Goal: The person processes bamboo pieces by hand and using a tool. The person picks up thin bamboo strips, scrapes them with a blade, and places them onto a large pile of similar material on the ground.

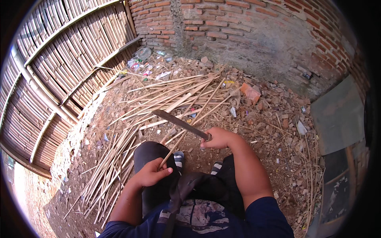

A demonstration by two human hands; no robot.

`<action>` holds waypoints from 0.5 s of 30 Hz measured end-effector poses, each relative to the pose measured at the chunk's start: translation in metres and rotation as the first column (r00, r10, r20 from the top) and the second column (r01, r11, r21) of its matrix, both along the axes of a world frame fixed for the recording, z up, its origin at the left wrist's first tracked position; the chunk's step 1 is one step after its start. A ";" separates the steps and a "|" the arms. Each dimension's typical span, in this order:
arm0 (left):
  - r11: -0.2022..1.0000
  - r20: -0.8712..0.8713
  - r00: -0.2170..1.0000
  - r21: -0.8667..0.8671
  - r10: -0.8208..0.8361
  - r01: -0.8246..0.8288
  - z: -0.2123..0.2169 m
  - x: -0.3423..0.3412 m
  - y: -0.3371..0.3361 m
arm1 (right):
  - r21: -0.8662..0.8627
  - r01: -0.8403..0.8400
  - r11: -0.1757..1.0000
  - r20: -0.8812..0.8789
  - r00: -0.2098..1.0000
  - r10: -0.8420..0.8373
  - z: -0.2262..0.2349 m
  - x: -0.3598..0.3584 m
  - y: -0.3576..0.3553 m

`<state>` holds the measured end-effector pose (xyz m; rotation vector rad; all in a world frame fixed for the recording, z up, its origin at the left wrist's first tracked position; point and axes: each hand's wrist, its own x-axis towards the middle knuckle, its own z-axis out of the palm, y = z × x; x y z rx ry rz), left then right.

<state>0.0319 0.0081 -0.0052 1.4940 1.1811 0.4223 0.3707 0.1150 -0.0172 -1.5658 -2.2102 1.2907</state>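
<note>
My right hand (pixel 218 138) grips the handle of a long dark machete (pixel 178 122), whose blade points up and left over the ground. My left hand (pixel 152 172) rests by my left knee and holds the near end of a thin bamboo strip (pixel 190 125). That strip runs up and right, crossing under the blade. My knees in dark trousers sit just below both hands.
A pile of split bamboo strips (pixel 158 103) covers the dirt ahead and to my left. A woven bamboo fence (pixel 59 71) stands on the left, a brick wall (pixel 238 27) behind. Brick rubble (pixel 278 111), litter (pixel 143 63) and a grey board (pixel 337 115) lie to the right.
</note>
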 end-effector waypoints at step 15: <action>1.000 -0.057 0.998 0.012 0.008 -0.007 0.004 0.005 -0.001 | 0.009 0.124 0.992 -0.033 0.992 -0.124 0.000 0.024 0.004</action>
